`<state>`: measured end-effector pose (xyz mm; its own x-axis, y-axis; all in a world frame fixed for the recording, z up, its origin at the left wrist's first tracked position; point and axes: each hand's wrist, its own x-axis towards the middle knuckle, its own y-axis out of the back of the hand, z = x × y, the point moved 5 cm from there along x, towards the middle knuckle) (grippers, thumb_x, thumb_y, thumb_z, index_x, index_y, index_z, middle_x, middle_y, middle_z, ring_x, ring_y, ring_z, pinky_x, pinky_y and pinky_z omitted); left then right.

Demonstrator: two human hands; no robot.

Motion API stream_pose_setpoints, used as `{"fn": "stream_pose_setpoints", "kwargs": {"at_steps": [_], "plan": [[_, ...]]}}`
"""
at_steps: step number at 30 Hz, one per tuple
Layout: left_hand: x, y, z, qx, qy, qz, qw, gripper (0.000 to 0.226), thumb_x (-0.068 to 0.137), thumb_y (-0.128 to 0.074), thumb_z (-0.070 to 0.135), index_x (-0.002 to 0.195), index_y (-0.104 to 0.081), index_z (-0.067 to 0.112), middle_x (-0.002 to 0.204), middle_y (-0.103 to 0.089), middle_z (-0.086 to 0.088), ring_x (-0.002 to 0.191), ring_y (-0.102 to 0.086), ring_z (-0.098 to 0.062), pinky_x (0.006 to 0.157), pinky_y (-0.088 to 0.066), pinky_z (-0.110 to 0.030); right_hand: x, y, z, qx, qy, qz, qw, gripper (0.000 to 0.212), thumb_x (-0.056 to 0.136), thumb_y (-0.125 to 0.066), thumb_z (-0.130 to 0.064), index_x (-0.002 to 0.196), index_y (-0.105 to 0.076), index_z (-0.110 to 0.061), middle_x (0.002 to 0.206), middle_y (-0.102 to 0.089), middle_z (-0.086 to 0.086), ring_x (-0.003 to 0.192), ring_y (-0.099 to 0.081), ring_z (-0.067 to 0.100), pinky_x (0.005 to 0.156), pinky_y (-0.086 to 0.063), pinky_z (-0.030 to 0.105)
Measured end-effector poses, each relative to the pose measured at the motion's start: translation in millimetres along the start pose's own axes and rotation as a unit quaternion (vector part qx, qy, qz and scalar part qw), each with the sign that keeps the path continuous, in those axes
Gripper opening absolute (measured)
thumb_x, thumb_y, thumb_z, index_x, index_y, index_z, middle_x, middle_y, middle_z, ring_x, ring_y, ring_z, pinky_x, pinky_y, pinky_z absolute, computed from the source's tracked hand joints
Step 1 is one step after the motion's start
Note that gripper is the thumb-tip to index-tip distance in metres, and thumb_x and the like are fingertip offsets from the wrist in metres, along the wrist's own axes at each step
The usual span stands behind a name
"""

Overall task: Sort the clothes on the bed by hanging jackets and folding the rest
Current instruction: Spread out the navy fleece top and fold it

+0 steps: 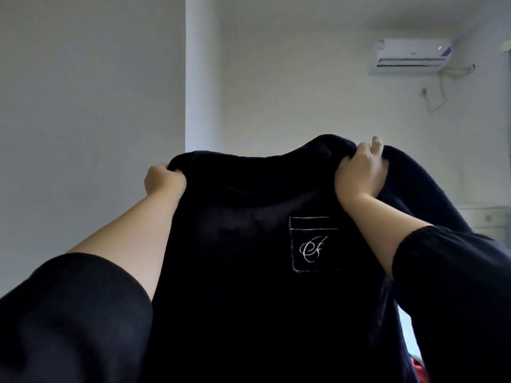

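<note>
Far left, we see a black sleeve (pixel 69 313) pushed up the forearm. Left hand (pixel 163 179): fingers curled tight, clamped on the top edge of the dark navy garment (pixel 243 258), with cloth bunched just under the fingertips. The garment is held up in the air between the two hands and hangs flat below the fingers. We can't tell whether it is a jacket. A white wall column (pixel 203 73) stands well above the left fingers.

A chest pocket (pixel 312 244) with white stitching and a script monogram (pixel 313 248) sits below and just left of the right hand (pixel 359 172). Right-hand fingers are curled around a gathered fold of the same top edge, with one fingertip poking up above the cloth. More dark fabric drapes right of those fingers. The right sleeve (pixel 453 286) is black. An air conditioner (pixel 412 55) is on the wall far above the right fingers. Something red (pixel 417 369) is far below them, too small to tell.
</note>
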<state>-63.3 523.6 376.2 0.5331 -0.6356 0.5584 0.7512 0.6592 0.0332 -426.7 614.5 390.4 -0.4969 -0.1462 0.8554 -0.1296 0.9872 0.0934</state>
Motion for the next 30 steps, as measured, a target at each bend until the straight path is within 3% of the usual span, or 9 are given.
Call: {"fn": "stream_pose_setpoints", "kwargs": {"at_steps": [6, 9, 13, 16, 19, 22, 26, 28, 30], "plan": [[-64.5, -58.2, -147.1, 0.322, 0.056, -0.086, 0.941, 0.014, 0.082, -0.057, -0.001, 0.069, -0.054, 0.003, 0.078, -0.059, -0.013, 0.067, -0.054, -0.029, 0.062, -0.038, -0.029, -116.6, -76.6, 99.7, -0.16, 0.006, -0.244, 0.957, 0.011, 0.087, -0.05, -0.007, 0.083, -0.061, -0.006, 0.096, -0.052, 0.007, 0.066, -0.045, 0.026, 0.056, -0.03, 0.026], [-112.5, -91.5, -220.9, 0.424, 0.055, -0.212, 0.879, 0.015, 0.083, -0.056, 0.004, 0.097, -0.063, 0.002, 0.098, -0.066, -0.016, 0.091, -0.064, -0.033, 0.07, -0.047, -0.032, -191.2, -112.3, 146.7, -0.212, -0.059, -0.404, 0.888, 0.011, 0.087, -0.051, -0.006, 0.092, -0.06, -0.006, 0.104, -0.063, 0.014, 0.086, -0.058, 0.031, 0.069, -0.042, 0.03], [-205.8, -136.9, -320.2, 0.409, 0.171, -0.471, 0.762, 0.024, 0.092, -0.045, 0.009, 0.075, -0.056, -0.003, 0.063, -0.064, -0.015, 0.049, -0.059, -0.023, 0.053, -0.048, -0.028, -285.3, -155.1, 183.7, -0.226, -0.043, -0.536, 0.812, 0.025, 0.089, -0.051, -0.012, 0.11, -0.056, -0.001, 0.116, -0.057, 0.019, 0.111, -0.054, 0.037, 0.094, -0.045, 0.041], [-269.9, -153.6, -363.7, 0.44, 0.096, -0.578, 0.681, 0.033, 0.095, -0.047, 0.024, 0.104, -0.065, -0.001, 0.11, -0.068, -0.017, 0.093, -0.066, -0.029, 0.079, -0.048, -0.031, -363.7, -167.5, 206.3, -0.136, -0.073, -0.585, 0.796, 0.038, 0.093, -0.048, -0.021, 0.124, -0.041, -0.001, 0.126, -0.055, 0.021, 0.117, -0.051, 0.036, 0.095, -0.041, 0.039], [-328.2, -147.3, -406.0, 0.439, 0.066, -0.624, 0.643, 0.06, 0.096, -0.047, 0.041, 0.146, -0.033, 0.012, 0.152, -0.032, -0.011, 0.138, -0.032, -0.031, 0.109, -0.028, -0.038, -436.5, -163.8, 229.9, -0.206, 0.002, -0.663, 0.72, 0.05, 0.093, -0.047, -0.035, 0.137, -0.036, -0.012, 0.145, -0.038, 0.013, 0.137, -0.03, 0.03, 0.111, -0.022, 0.049], [-357.5, -131.3, -425.1, 0.469, -0.011, -0.559, 0.684, 0.066, 0.095, -0.043, 0.05, 0.15, -0.018, 0.023, 0.156, -0.023, -0.004, 0.142, -0.02, -0.026, 0.113, -0.021, -0.043, -477.3, -152.2, 246.9, -0.283, 0.063, -0.666, 0.687, 0.053, 0.095, -0.042, -0.04, 0.142, -0.031, -0.018, 0.154, -0.025, 0.007, 0.143, -0.017, 0.025, 0.113, -0.014, 0.052], [-330.6, -124.7, -416.6, 0.373, -0.028, -0.391, 0.841, 0.057, 0.094, -0.043, 0.052, 0.139, -0.031, 0.02, 0.117, -0.062, -0.01, 0.105, -0.057, -0.033, 0.074, -0.042, -0.037, -460.1, -156.9, 227.2, -0.233, 0.141, -0.509, 0.817, 0.028, 0.089, -0.051, -0.023, 0.114, -0.048, -0.012, 0.117, -0.055, 0.008, 0.106, -0.054, 0.028, 0.078, -0.038, 0.036], [-307.6, -130.7, -420.9, 0.376, -0.003, -0.359, 0.854, 0.07, 0.094, -0.048, 0.043, 0.149, -0.01, 0.02, 0.106, -0.064, -0.008, 0.084, -0.06, -0.03, 0.061, -0.04, -0.033, -443.2, -172.2, 219.2, -0.169, 0.114, -0.458, 0.865, 0.04, 0.085, -0.053, -0.011, 0.124, -0.044, -0.01, 0.116, -0.049, 0.01, 0.1, -0.054, 0.031, 0.064, -0.034, 0.032], [-289.0, -141.7, -431.1, 0.42, 0.05, -0.384, 0.821, 0.085, 0.093, -0.054, 0.031, 0.151, 0.007, 0.02, 0.11, -0.061, -0.006, 0.081, -0.056, -0.025, 0.06, -0.042, -0.034, -430.8, -195.3, 221.0, -0.158, 0.038, -0.458, 0.874, 0.064, 0.086, -0.055, -0.009, 0.143, -0.026, -0.011, 0.124, -0.044, 0.012, 0.103, -0.056, 0.033, 0.063, -0.035, 0.033]]}}
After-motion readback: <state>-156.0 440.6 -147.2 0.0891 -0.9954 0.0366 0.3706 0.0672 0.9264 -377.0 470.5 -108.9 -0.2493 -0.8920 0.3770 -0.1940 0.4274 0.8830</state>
